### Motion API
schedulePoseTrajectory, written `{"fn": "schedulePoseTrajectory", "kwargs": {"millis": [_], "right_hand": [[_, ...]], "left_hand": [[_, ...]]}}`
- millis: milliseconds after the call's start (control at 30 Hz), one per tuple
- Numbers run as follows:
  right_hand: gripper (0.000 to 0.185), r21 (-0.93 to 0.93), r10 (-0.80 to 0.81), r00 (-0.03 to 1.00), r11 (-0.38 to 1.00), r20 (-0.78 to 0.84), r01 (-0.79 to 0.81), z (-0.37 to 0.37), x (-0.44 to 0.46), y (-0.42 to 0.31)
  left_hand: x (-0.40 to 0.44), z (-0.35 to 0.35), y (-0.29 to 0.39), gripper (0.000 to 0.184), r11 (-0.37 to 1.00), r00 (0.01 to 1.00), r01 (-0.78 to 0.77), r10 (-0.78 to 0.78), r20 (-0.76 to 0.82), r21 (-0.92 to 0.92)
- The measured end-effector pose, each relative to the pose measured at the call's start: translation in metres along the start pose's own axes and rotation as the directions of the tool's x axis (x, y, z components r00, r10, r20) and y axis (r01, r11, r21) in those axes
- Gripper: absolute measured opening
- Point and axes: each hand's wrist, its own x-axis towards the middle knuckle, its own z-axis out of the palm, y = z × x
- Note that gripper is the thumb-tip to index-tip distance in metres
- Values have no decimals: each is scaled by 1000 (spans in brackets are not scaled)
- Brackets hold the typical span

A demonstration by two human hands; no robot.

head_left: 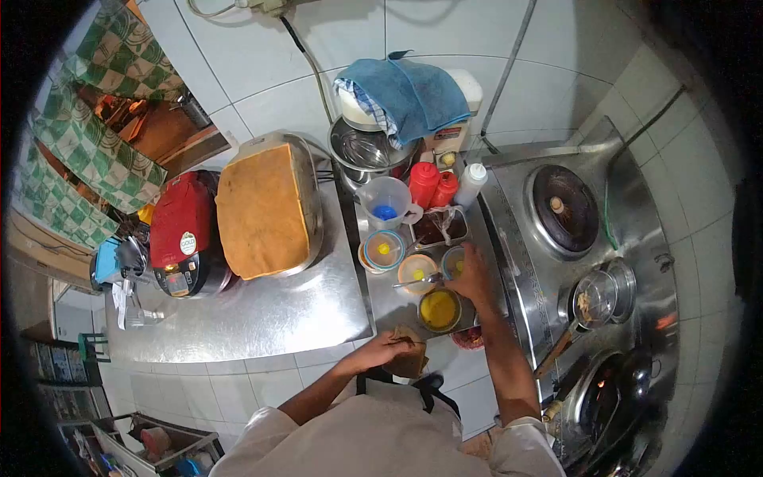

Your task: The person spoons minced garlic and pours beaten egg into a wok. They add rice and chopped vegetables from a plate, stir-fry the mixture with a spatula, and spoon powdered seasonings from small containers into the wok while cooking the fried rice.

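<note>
My right hand [470, 278] is at a small round container [453, 261] on the steel counter, its fingers over the container's right side. A spoon [421, 281] lies across a nearby container [416, 273] with something yellow inside. Just below stands a glass bowl of yellow liquid [439, 309]. Near the counter's front edge, my left hand [387, 350] is closed on a brown cloth-like piece [408, 359]. A blue-rimmed container [383, 250] and a clear plastic jug [385, 202] stand farther back.
Red bottles [424, 184] and a white bottle [472, 182] stand behind. A stand mixer [461, 87] is at the wall. Stove burners [565, 208] and a pan [594, 300] are at right. A red rice cooker [184, 230] and a cloth-covered appliance [266, 208] are at left.
</note>
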Motion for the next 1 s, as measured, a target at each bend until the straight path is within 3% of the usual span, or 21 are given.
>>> {"fn": "schedulePoseTrajectory", "kwargs": {"millis": [67,167,200,233,300,367,400,467,500,567,600,733,833,900,933,1000], "right_hand": [[105,96,-32,999,995,-24,34,-22,2,6],[100,35,-8,1000,999,-30,9,-90,-9,-9],[100,32,-19,999,999,-31,20,-114,-18,-15],[93,142,-61,997,988,-44,67,-136,-30,-22],[87,255,-117,992,959,-50,126,-159,-52,-25],[77,473,-178,984,865,-27,169,-169,-71,-20],[77,477,-189,982,861,-24,177,-170,-78,-18],[86,242,-242,966,935,-96,258,-174,-88,-14],[86,250,-251,962,930,-102,269,-177,-90,-10],[86,296,-369,924,876,-97,381,-180,-95,-2],[83,210,-382,919,894,-98,395,-185,-97,-1],[82,172,-475,873,856,-108,487,-201,-111,1],[82,253,-590,804,769,-70,587,-210,-112,2],[90,306,-795,596,598,108,741,-223,-110,11],[90,308,-795,596,597,109,741,-230,-112,12],[93,452,-884,440,462,160,763,-245,-114,12]], "left_hand": [[-1,-2,5,41,999,999,34,-34,9,-33],[11,7,8,35,999,996,-11,8,-86,-45],[23,12,3,38,985,988,-101,82,-130,-142],[32,20,2,40,953,972,-193,152,-182,-234],[48,54,30,44,915,954,-198,98,-282,-351],[79,87,41,50,590,942,-299,55,-331,-751],[83,105,53,50,587,938,-308,55,-343,-749],[85,140,82,58,408,938,-325,256,-235,-853],[94,151,84,58,412,934,-338,260,-246,-846],[109,163,81,65,399,932,-360,101,-349,-843],[111,165,81,66,388,944,-323,63,-325,-863],[107,172,73,61,336,964,-257,29,-263,-906],[100,172,67,63,411,979,-190,17,-201,-891],[88,168,63,65,479,983,-156,-12,-184,-864],[81,162,58,66,524,992,-46,-72,-99,-850],[70,158,59,69,543,992,82,-129,14,-836]]}}
